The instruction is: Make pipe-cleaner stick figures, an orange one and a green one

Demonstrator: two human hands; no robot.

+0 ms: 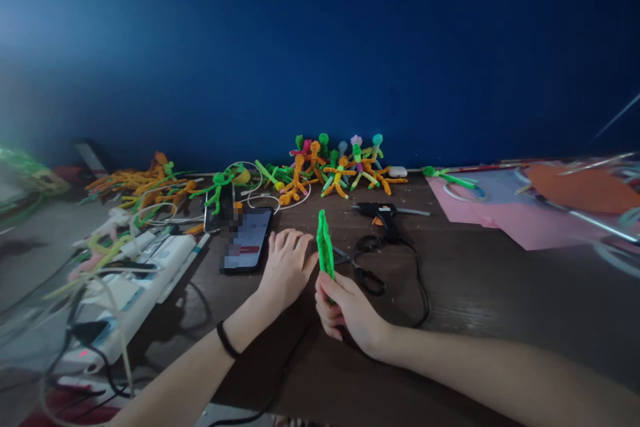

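Observation:
My right hand (345,310) is closed around the lower end of a bright green pipe cleaner (325,250), folded into a narrow upright loop that rises above my fingers. Palm down on the table, my left hand (287,263) has its fingers spread and nothing in it; its thumb comes close to the pipe cleaner, and I cannot tell if they touch. A phone (247,240) with a lit screen lies just left of my left hand. Behind my right hand are black-handled scissors (369,273), their blades partly hidden by the pipe cleaner.
A black glue gun (383,217) lies beyond the scissors, its cable curving toward me. Several pipe-cleaner figures (343,173) stand along the blue wall. Orange pipe cleaners (145,180) are heaped at back left, near a white power strip (135,307). Pink paper (530,217) lies at right.

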